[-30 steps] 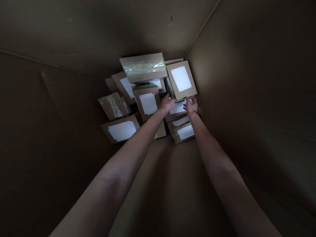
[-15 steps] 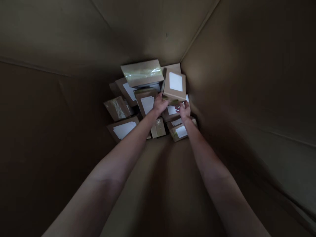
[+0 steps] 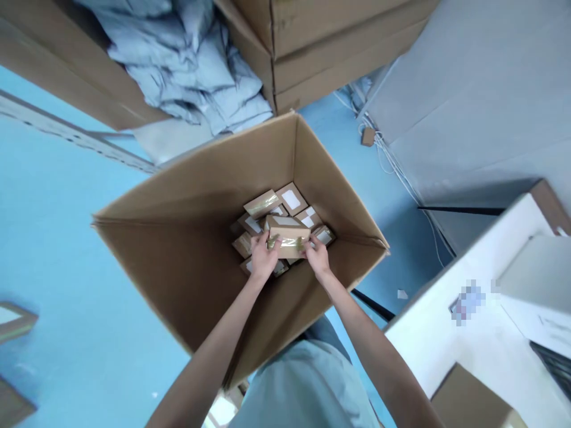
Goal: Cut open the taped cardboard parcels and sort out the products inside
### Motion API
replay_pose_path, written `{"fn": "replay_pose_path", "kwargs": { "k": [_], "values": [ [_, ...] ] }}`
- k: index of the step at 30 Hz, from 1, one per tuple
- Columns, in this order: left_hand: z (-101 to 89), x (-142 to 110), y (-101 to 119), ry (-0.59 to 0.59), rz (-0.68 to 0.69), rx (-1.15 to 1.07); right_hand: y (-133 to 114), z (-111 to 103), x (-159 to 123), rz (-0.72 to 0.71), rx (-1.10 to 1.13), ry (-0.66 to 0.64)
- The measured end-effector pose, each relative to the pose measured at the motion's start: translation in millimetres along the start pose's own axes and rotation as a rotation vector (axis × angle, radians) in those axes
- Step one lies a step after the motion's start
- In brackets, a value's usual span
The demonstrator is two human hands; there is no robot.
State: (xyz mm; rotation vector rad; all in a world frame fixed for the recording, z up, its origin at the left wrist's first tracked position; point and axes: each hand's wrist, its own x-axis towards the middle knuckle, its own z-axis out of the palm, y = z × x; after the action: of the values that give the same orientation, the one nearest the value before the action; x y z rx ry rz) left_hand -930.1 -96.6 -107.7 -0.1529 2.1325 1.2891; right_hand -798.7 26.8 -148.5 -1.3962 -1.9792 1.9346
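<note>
Between my two hands is a small brown cardboard box point(image 3: 288, 233) with shiny tape along its near side and a white label on top. My left hand point(image 3: 264, 255) grips its left end, and my right hand point(image 3: 316, 255) grips its right end. Both hands are closed on it, inside a tall open carton point(image 3: 187, 255). Below and beyond the held box lie several smaller parcels, among them a taped box point(image 3: 262, 204) and a box with a white label point(image 3: 291, 198). The held box covers part of the pile.
Grey plastic mailer bags point(image 3: 187, 65) fill another carton at the back left. A stacked cardboard box point(image 3: 339, 41) stands behind. White cables point(image 3: 392, 160) run along the blue floor point(image 3: 66, 249). At the right is a white table point(image 3: 473, 351) bearing a brown box point(image 3: 473, 398).
My view has risen out of the carton, so its rim and the room now show. The box has come up off the pile with both hands, its taped side turned toward me.
</note>
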Motion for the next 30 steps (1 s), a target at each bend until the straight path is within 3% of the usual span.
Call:
{"fn": "replay_pose_path", "kwargs": {
  "k": [4, 7, 10, 13, 16, 21, 26, 30],
  "values": [
    [-36.6, -103.5, 55.5, -0.097, 0.217, 0.058, -47.7, -45.4, -102.0, -0.046, 0.076, 0.163],
    [-47.5, -174.1, 86.5, -0.235, 0.403, 0.053, -66.5, -83.6, -180.8, -0.086, 0.198, 0.269],
    [-36.5, -226.2, 105.7, -0.403, 0.568, 0.148, -68.5, -119.3, -254.5, -0.105, 0.315, 0.399],
    [-2.6, -261.3, 108.4, -0.551, 0.798, 0.285, -51.0, -153.4, -318.7, -0.105, 0.381, 0.549],
    [47.0, -290.5, 89.9, -0.726, 0.997, 0.391, -12.9, -184.5, -375.6, -0.081, 0.417, 0.715],
    [141.1, -353.5, 24.3, -1.051, 1.186, 0.539, 83.2, -218.5, -456.8, 0.07, 0.56, 0.942],
    [220.6, -442.9, -53.0, -1.362, 1.478, 0.757, 187.9, -224.9, -513.1, 0.214, 0.917, 1.031],
    [255.5, -505.9, -108.7, -1.497, 1.653, 0.985, 250.9, -222.7, -537.9, 0.295, 1.261, 1.042]
  ]
}}
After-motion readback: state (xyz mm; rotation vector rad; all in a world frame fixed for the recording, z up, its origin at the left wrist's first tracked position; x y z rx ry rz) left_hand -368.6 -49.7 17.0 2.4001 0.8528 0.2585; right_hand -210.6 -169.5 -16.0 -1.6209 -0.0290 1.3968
